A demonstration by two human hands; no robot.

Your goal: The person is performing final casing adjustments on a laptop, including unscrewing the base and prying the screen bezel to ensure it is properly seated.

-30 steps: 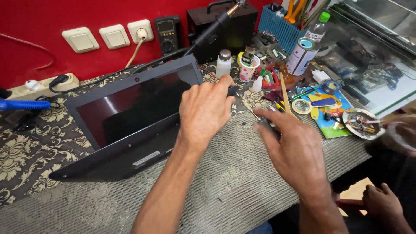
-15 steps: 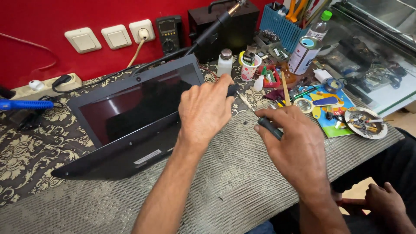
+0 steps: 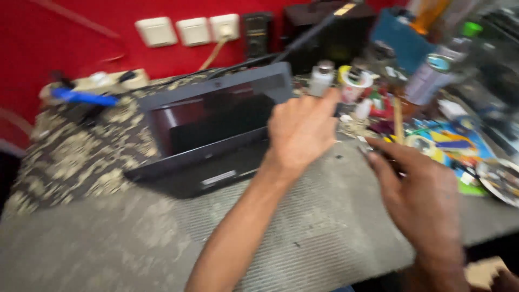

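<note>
Two hands (image 3: 303, 130) beside laptop (image 3: 216, 127), ungripped.

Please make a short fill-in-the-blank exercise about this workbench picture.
1. The wall behind the bench is ___.
2. The left hand is next to the open ___.
3. The right hand is to the ___ of the left hand in the picture.
4. Three ___ wall plates sit in a row.

Missing words: red; laptop; right; white

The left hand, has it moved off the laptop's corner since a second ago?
Yes. The left hand has lifted up and away from the laptop: earlier it pressed on the right corner, now its fingers point toward the small white bottle behind.
</note>
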